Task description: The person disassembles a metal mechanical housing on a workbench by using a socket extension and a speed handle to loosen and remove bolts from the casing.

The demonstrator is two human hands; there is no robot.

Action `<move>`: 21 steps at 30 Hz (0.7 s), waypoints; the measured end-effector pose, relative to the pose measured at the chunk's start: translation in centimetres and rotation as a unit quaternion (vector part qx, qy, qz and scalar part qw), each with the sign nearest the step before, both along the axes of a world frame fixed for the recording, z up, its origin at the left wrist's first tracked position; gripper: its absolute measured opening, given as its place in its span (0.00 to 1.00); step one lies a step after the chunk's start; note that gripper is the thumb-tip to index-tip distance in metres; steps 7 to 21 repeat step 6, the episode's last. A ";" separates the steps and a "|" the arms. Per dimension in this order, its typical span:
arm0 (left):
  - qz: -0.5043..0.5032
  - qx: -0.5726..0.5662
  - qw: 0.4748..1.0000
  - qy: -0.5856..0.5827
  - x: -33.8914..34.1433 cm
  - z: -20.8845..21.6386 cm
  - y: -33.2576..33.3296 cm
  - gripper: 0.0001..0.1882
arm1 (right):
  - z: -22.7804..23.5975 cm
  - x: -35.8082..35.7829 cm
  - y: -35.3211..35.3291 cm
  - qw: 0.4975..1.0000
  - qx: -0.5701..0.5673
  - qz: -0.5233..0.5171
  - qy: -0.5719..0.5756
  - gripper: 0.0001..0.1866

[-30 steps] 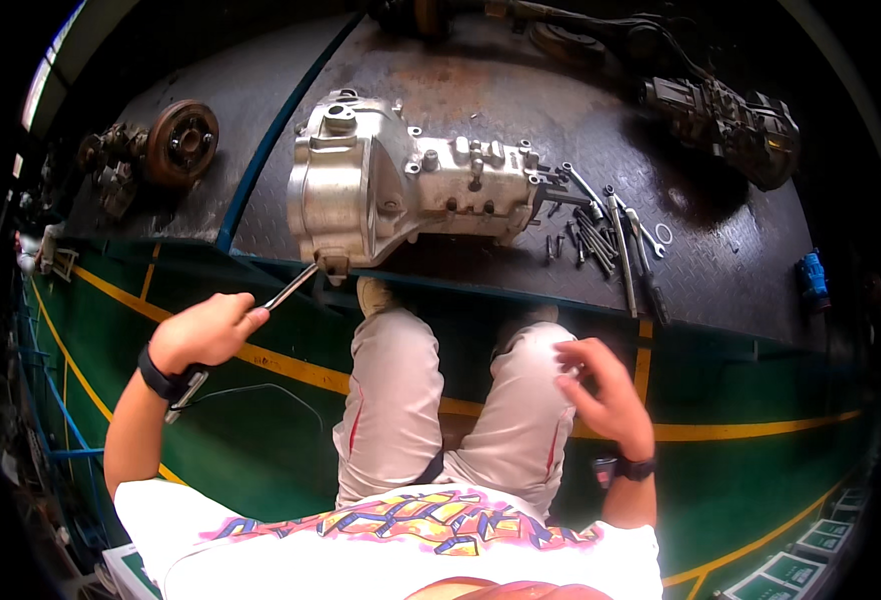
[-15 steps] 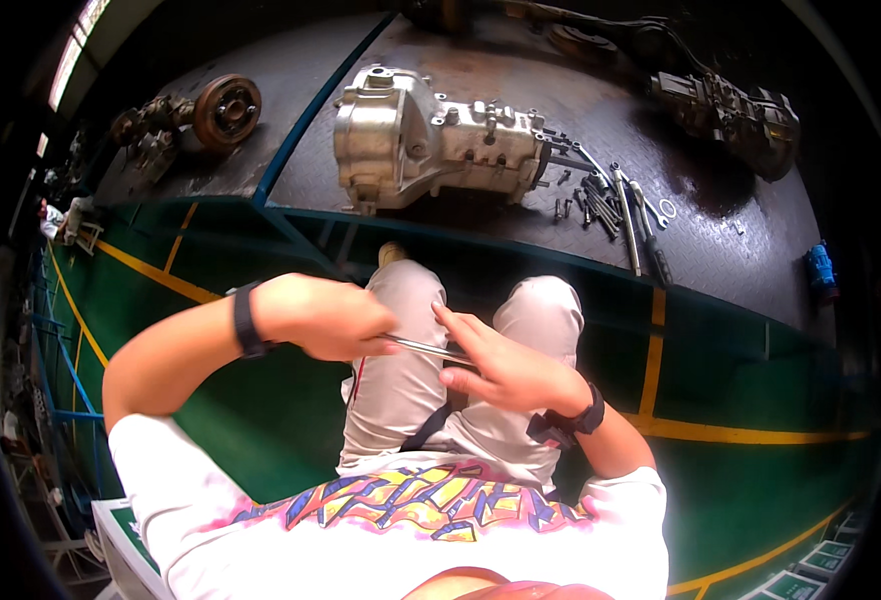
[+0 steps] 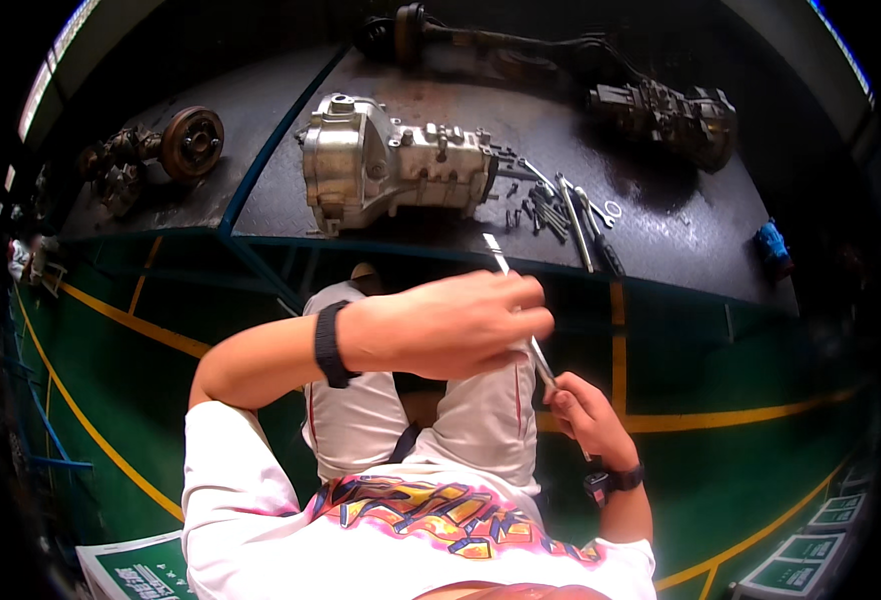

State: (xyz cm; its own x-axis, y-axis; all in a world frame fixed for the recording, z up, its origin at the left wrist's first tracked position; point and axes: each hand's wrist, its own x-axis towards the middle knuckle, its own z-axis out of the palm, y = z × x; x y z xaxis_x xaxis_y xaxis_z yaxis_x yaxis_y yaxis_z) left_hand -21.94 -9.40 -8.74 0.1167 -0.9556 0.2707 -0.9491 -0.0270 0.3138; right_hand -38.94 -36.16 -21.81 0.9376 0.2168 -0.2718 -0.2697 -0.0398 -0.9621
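A slim silver metal bar (image 3: 541,363) slants across in front of me; its flat upper end reaches toward the table edge. My left hand (image 3: 456,322) is closed around its upper part, with the fingers curled and the back of the hand up. Lower down and to the right, my right hand (image 3: 591,418) grips the same bar between thumb and fingers. A short length shows between the two hands, and a thin tip shows below the right one. Beyond them, a large silver gearbox (image 3: 346,160) lies on the dark metal table (image 3: 401,262).
Right of the gearbox lie several bolts (image 3: 551,212), a combination wrench (image 3: 611,212) and long-handled tools (image 3: 577,228). A darker gearbox (image 3: 676,120) sits at the back right, a blue part (image 3: 773,243) at the right edge, and a rusty brake drum (image 3: 193,143) at the left.
Both hands have moved right with the bar, which has swung from nearly level to steep. My right hand's outstretched fingers have closed on it. The view has shifted slightly.
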 end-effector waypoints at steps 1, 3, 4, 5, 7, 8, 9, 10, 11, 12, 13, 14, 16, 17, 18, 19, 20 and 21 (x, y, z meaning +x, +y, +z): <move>0.036 -0.047 0.998 -0.021 1.0 0.9 1.5 0.16 | 0.1 0.2 -1.0 0.998 -0.043 -0.036 -0.013 0.08; 0.095 -0.114 0.987 0.055 3.5 2.1 6.3 0.12 | -1.3 2.0 -3.1 0.962 -0.244 -0.074 -0.102 0.06; 0.141 -0.146 0.977 0.061 4.3 2.3 9.2 0.12 | -1.2 3.5 -3.3 0.939 -0.303 -0.083 -0.140 0.05; 0.188 -0.178 0.963 0.069 4.9 2.2 12.1 0.11 | -1.2 5.0 -3.5 0.912 -0.359 -0.091 -0.177 0.05; 0.200 -0.182 0.961 0.066 5.5 2.0 13.1 0.11 | -1.6 6.9 -3.9 0.905 -0.368 -0.114 -0.179 0.06; 0.200 -0.182 0.961 0.066 5.5 2.0 13.1 0.11 | -1.6 6.9 -3.9 0.905 -0.368 -0.114 -0.179 0.06; 0.200 -0.182 0.961 0.066 5.5 2.0 13.1 0.11 | -1.6 6.9 -3.9 0.905 -0.368 -0.114 -0.179 0.06; 0.200 -0.182 0.961 0.066 5.5 2.0 13.1 0.11 | -1.6 6.9 -3.9 0.905 -0.368 -0.114 -0.179 0.06; 0.200 -0.182 0.961 0.066 5.5 2.0 13.1 0.11 | -1.6 6.9 -3.9 0.905 -0.368 -0.114 -0.179 0.06; 0.200 -0.182 0.961 0.066 5.5 2.0 13.1 0.11 | -1.6 6.9 -3.9 0.905 -0.368 -0.114 -0.179 0.06; 0.200 -0.182 0.961 0.066 5.5 2.0 13.1 0.11 | -1.6 6.9 -3.9 0.905 -0.368 -0.114 -0.179 0.06; 0.200 -0.182 0.961 0.066 5.5 2.0 13.1 0.11 | -1.6 6.9 -3.9 0.905 -0.368 -0.114 -0.179 0.06; 0.200 -0.182 0.961 0.066 5.5 2.0 13.1 0.11 | -1.6 6.9 -3.9 0.905 -0.368 -0.114 -0.179 0.06; 0.200 -0.182 0.961 0.066 5.5 2.0 13.1 0.11 | -1.6 6.9 -3.9 0.905 -0.368 -0.114 -0.179 0.06; 0.200 -0.182 0.961 0.066 5.5 2.0 13.1 0.11 | -1.6 6.9 -3.9 0.905 -0.368 -0.114 -0.179 0.06; 0.200 -0.182 0.961 0.066 5.5 2.0 13.1 0.11 | -1.6 6.9 -3.9 0.905 -0.368 -0.114 -0.179 0.06; 0.200 -0.182 0.961 0.066 5.5 2.0 13.1 0.11 | -1.6 6.9 -3.9 0.905 -0.368 -0.114 -0.179 0.06; 0.200 -0.182 0.961 0.066 5.5 2.0 13.1 0.11 | -1.6 6.9 -3.9 0.905 -0.368 -0.114 -0.179 0.06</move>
